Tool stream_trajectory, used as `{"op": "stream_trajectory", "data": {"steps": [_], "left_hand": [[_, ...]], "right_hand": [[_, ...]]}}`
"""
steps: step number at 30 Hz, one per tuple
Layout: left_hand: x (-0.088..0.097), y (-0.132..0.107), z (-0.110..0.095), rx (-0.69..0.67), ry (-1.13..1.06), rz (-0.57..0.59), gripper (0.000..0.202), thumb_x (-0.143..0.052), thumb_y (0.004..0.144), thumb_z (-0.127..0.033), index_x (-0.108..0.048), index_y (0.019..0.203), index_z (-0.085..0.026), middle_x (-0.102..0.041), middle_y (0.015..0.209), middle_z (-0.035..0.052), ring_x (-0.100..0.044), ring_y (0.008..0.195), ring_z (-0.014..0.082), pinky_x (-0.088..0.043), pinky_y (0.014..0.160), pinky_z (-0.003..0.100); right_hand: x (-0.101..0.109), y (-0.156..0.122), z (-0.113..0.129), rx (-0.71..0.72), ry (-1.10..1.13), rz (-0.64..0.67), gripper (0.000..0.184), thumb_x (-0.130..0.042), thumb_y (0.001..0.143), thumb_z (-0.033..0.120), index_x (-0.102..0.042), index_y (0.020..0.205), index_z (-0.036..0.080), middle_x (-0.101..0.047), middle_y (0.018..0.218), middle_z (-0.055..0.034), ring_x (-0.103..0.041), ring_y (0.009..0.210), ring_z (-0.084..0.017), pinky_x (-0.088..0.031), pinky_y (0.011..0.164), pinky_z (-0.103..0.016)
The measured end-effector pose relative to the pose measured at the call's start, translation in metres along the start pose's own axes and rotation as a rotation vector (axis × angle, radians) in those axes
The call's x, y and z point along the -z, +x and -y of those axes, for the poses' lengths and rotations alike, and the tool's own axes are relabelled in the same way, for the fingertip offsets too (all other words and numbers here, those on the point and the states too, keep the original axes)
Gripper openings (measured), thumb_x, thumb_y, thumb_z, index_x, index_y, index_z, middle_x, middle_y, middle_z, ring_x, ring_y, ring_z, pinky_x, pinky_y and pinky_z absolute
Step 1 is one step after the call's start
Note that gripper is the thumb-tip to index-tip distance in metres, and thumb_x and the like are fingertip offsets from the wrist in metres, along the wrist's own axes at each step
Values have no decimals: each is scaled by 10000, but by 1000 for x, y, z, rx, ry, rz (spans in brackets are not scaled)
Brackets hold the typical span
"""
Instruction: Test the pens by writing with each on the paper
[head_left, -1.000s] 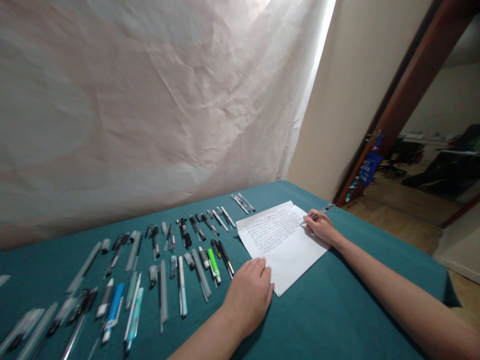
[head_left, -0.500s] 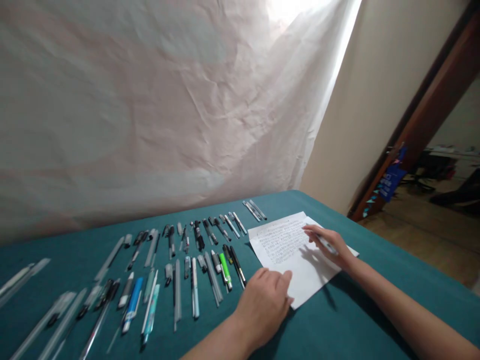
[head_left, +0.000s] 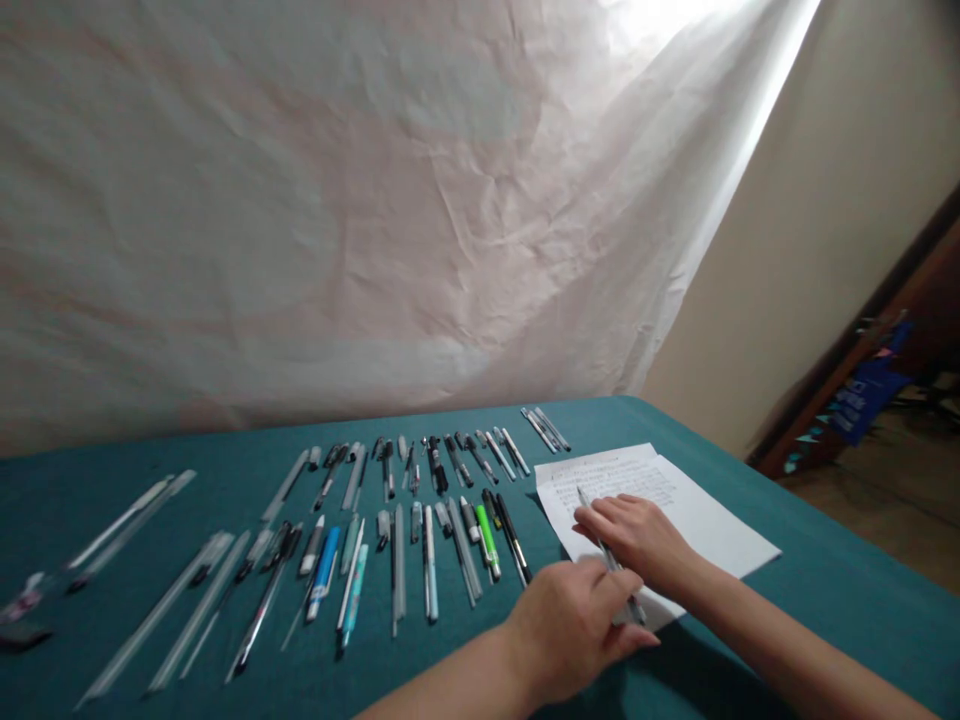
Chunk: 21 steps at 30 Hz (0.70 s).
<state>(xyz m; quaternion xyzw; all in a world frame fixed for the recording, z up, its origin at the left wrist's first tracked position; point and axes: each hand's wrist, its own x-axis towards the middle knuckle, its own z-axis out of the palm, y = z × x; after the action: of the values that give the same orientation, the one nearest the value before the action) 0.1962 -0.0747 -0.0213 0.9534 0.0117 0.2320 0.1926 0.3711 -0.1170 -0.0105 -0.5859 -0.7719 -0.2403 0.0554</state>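
A slim pen with a clear, pale barrel slants over the written sheet of paper. My right hand is closed on its upper part, the far end sticking out past the fingers. At the near end of the pen, my left hand has its thumb and forefinger around the barrel; its other fingers are curled and partly hidden. Lines of handwriting show on the upper part of the paper, and both hands cover its near left portion.
Several pens, caps and barrels lie in two rows on the green cloth, among them a green highlighter and a blue pen. A small group of pens lies behind the paper. A pale sheet hangs behind the table.
My right hand has come toward my left with the pen, and my left hand now meets the pen's near end. The view has swung left.
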Motion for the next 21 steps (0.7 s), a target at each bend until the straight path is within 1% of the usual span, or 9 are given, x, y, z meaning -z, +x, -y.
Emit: {"op": "stream_trajectory", "data": {"steps": [4, 9, 11, 12, 15, 16, 17, 19, 21], "left_hand": [[0, -2, -1, 11, -8, 14, 298, -366, 883, -380, -490, 1062, -177, -590, 899, 67, -572, 788, 185, -467, 686, 275], [5, -3, -5, 52, -20, 21, 286, -381, 876, -325, -471, 1101, -173, -575, 941, 76, -567, 813, 190, -479, 715, 282], [7, -3, -6, 57, -47, 9, 341, -414, 862, -339, -438, 1151, -161, -570, 997, 87, -562, 864, 198, -476, 756, 289], [8, -3, -6, 60, -61, 1, 372, -427, 855, -348, -423, 1171, -151, -567, 1021, 94, -558, 891, 203, -471, 779, 294], [11, -3, -5, 103, -92, -7, 409, -448, 845, -356, -407, 1190, -140, -564, 1051, 101, -547, 943, 213, -455, 829, 307], [11, -3, -4, 130, -98, -8, 399, -447, 847, -351, -409, 1189, -149, -564, 1051, 97, -547, 948, 213, -454, 833, 309], [12, -4, -4, 155, -103, -11, 392, -448, 848, -347, -408, 1190, -159, -561, 1053, 93, -547, 951, 212, -453, 834, 310], [13, -4, -3, 187, -111, -19, 393, -451, 847, -338, -397, 1201, -175, -553, 1063, 88, -545, 954, 210, -451, 835, 313], [13, -4, -2, 199, -115, -24, 399, -462, 842, -328, -391, 1205, -180, -547, 1071, 87, -543, 956, 210, -452, 833, 318]], "right_hand": [[1, 3, 3, -2, 22, -5, 133, -456, 867, 228, -569, 804, 195, -562, 636, -2, -484, 582, -122, -259, 577, -271], [2, 4, 3, -27, 42, -9, 161, -431, 871, 220, -577, 809, 189, -573, 643, -16, -505, 587, -130, -305, 584, -264], [0, 4, 1, -54, 107, -7, 173, -420, 864, 205, -577, 934, 189, -593, 682, -28, -536, 627, -143, -344, 594, -256], [-1, 3, 1, -88, 159, -17, 224, -407, 860, 191, -552, 1030, 191, -605, 715, -35, -552, 653, -149, -366, 601, -253], [-3, 3, -3, -298, 398, -73, 430, -358, 850, 169, -348, 1279, 201, -624, 867, -55, -575, 678, -144, -417, 610, -256], [-2, 4, -4, -392, 505, -95, 450, -350, 854, 189, -300, 1301, 200, -620, 896, -58, -572, 655, -135, -427, 603, -258], [-1, 5, -4, -481, 629, -96, 439, -350, 860, 227, -294, 1294, 193, -616, 903, -61, -564, 624, -127, -433, 583, -256], [4, 8, -4, -611, 913, -1, 353, -370, 864, 341, -420, 1166, 167, -607, 823, -50, -528, 549, -110, -419, 510, -237], [11, 11, -1, -665, 1176, 185, 333, -412, 837, 448, -537, 917, 150, -566, 675, -17, -473, 493, -91, -370, 443, -208]]}}
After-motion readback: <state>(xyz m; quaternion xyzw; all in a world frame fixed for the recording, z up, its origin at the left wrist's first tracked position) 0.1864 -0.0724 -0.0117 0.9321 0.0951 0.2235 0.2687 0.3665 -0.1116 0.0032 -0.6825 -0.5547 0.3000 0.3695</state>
